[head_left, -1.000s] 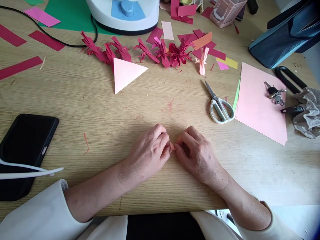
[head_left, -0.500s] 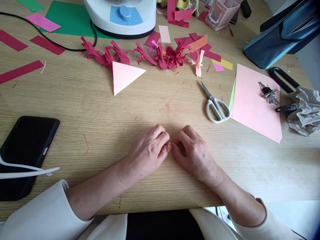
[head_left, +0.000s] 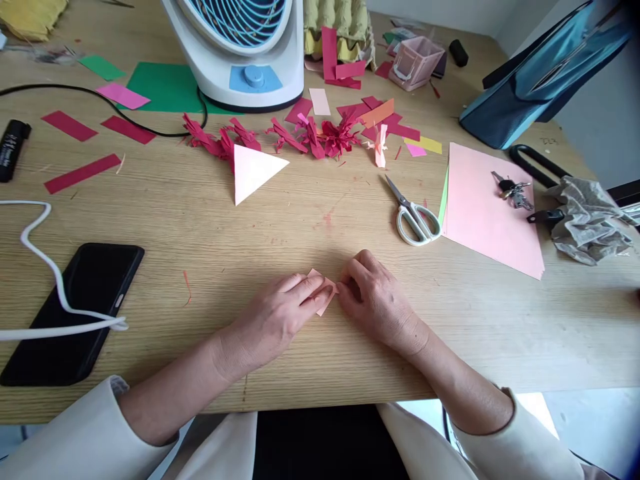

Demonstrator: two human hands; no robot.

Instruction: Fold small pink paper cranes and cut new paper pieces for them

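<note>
A small salmon-pink piece of folded paper (head_left: 325,307) lies near the table's front edge, between my hands. My left hand (head_left: 280,312) rests over it with fingers stretched out, pressing it on the tabletop and covering its middle. At the paper's right corner my right hand (head_left: 379,303) has its fingers curled in a pinch; the tip it grips is mostly hidden. Beyond the hands, a pale pink paper triangle (head_left: 256,173) lies against crimson fringed paper pieces (head_left: 345,133). White-handled scissors (head_left: 414,217) lie to the right, points away from me.
Pink paper sheets (head_left: 487,220) lie at right with keys (head_left: 514,191) on top, beside crumpled grey wrapping (head_left: 587,220). A black phone (head_left: 75,313) with a white cable (head_left: 55,267) is at left. At the back stand a white fan (head_left: 250,73) and a blue bag (head_left: 520,93).
My left hand has uncurled from its pinch and now lies flatter over the paper, so more of the paper shows. The camera has tilted upward, bringing more of the fan into view.
</note>
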